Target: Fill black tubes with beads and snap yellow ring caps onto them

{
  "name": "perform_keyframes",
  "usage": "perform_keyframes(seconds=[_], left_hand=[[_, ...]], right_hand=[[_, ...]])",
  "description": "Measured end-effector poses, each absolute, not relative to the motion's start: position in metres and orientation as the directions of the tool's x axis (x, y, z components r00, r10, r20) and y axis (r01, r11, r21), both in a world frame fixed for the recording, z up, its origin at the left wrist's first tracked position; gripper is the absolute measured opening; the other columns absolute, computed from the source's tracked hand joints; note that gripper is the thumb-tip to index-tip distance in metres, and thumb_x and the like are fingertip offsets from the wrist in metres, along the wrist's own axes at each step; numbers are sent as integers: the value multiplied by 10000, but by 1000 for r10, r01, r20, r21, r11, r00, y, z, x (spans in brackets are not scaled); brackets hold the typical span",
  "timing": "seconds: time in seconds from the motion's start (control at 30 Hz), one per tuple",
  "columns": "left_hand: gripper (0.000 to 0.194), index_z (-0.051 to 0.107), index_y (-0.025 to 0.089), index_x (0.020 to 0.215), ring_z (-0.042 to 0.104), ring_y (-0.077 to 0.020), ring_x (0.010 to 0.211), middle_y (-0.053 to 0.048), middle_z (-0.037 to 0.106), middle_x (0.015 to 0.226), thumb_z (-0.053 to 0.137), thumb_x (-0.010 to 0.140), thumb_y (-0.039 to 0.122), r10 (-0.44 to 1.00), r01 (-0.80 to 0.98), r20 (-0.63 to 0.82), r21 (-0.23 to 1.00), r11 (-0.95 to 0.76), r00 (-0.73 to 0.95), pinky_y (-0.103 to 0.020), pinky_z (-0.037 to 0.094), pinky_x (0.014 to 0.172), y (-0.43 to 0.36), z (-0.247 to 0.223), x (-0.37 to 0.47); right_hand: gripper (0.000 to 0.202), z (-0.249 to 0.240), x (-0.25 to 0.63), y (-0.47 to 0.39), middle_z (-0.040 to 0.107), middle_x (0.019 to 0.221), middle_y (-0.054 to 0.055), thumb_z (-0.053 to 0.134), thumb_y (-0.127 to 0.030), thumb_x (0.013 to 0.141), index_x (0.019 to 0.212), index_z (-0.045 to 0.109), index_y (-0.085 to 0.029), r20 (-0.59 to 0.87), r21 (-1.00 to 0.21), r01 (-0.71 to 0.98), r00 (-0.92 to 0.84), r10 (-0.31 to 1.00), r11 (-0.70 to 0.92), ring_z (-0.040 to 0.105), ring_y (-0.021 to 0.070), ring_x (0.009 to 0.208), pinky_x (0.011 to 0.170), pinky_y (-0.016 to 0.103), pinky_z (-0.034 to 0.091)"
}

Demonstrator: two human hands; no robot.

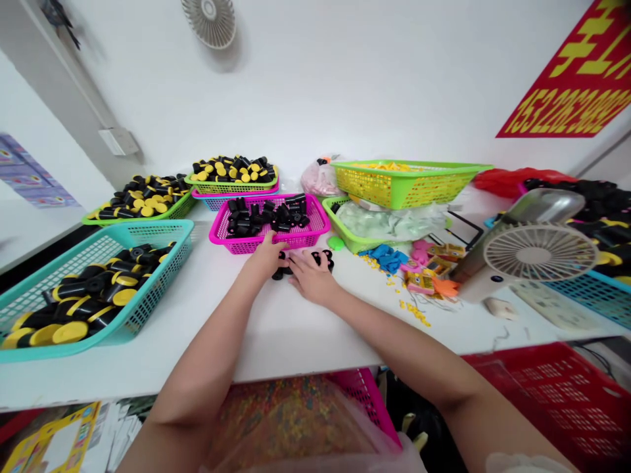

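A round fan (210, 21) is mounted on the white wall (374, 85), with a red banner (572, 79) bearing yellow characters and digits to its right. Another fan (539, 253) stands on the worktop (280, 335), beside a shiny bottle (547, 205). Crumpled blue material (389, 257) lies near scattered yellow bits (414, 311). Below is a red crate (552, 387).

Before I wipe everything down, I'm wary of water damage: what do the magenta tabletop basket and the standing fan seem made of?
Magenta basket: moulded plastic, slightly glossy, judging by its lattice walls. Standing fan: probably matte beige plastic, from its soft sheen; its grille could be coated metal.
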State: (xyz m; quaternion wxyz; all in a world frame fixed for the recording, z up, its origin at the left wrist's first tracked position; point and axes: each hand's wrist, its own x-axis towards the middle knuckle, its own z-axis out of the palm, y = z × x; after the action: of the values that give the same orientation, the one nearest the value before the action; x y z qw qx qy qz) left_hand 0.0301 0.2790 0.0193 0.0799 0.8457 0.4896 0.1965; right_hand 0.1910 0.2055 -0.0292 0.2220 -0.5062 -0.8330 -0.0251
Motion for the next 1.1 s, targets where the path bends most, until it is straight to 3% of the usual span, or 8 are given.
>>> perform_keyframes(seconds=[0.17, 0.3, 0.4, 0.5, 0.57, 0.7, 0.83, 1.1], left_hand=[[478, 630, 249, 1239, 439, -360, 1324, -131, 328, 1489, 652, 782, 111, 889, 875, 237, 204, -439, 391, -479, 461, 1044, 269, 20, 31], [291, 683, 213, 1127, 503, -401, 1231, -178, 530, 1274, 639, 841, 241, 933, 932, 178, 131, -338, 313, -535, 485, 962, 262, 23, 36], [296, 651, 187, 1149, 597, -360, 1122, -174, 622, 1139, 592, 881, 297, 951, 949, 131, 113, -296, 281, -499, 498, 929, 262, 24, 40], [296, 609, 188, 1163, 643, -311, 1077, -152, 674, 1102, 573, 877, 253, 954, 947, 102, 128, -293, 282, -402, 509, 891, 259, 28, 45], [386, 542, 185, 1240, 669, -301, 1038, -147, 702, 1059, 577, 857, 224, 957, 946, 95, 152, -287, 275, -373, 513, 846, 253, 32, 49], [611, 396, 155, 1354, 697, -333, 952, -162, 726, 992, 637, 801, 253, 953, 926, 81, 226, -301, 290, -382, 513, 759, 232, 39, 60], [716, 403, 220, 1324, 710, -287, 918, -99, 740, 994, 763, 710, 293, 909, 848, 35, 347, -400, 414, -321, 505, 724, 219, 34, 74], [595, 492, 246, 1158, 704, -230, 860, -24, 738, 936, 836, 682, 339, 881, 762, 88, 466, -449, 465, -287, 489, 706, 217, 24, 85]], right_hand=[[392, -25, 196, 203, 635, 1295, 165, 346, -150, 996, 1310, 579, -180, 364, -87, 827, -493, 790, 556, 323, 330, 1418, 1123, 647, 90], [258, -15, 196, 193, 685, 1211, 131, 459, -200, 993, 1166, 650, -206, 308, -164, 774, -549, 777, 611, 324, 323, 1421, 1127, 659, 65], [163, -9, 197, 185, 720, 1101, 120, 625, -254, 926, 1066, 680, -192, 250, -273, 729, -576, 778, 627, 414, 346, 1354, 1094, 657, 201], [208, 3, 211, 179, 725, 1027, 63, 748, -284, 830, 1013, 694, -202, 195, -357, 656, -643, 740, 665, 632, 240, 1066, 958, 428, 465], [175, 16, 228, 178, 709, 1028, 40, 727, -245, 831, 998, 698, -204, 183, -424, 601, -676, 714, 678, 666, 157, 908, 805, 281, 522], [175, 38, 266, 178, 677, 1011, 45, 669, -125, 788, 948, 690, -193, 211, -513, 617, -583, 784, 597, 650, 142, 837, 705, 237, 513], [257, 40, 284, 182, 667, 898, 15, 693, -62, 703, 920, 637, -190, 162, -421, 792, -413, 896, 441, 620, 145, 769, 667, 238, 466], [230, 25, 269, 195, 668, 767, -2, 827, -204, 694, 769, 610, -191, 204, -312, 883, -298, 932, 351, 595, 139, 676, 571, 222, 358]])
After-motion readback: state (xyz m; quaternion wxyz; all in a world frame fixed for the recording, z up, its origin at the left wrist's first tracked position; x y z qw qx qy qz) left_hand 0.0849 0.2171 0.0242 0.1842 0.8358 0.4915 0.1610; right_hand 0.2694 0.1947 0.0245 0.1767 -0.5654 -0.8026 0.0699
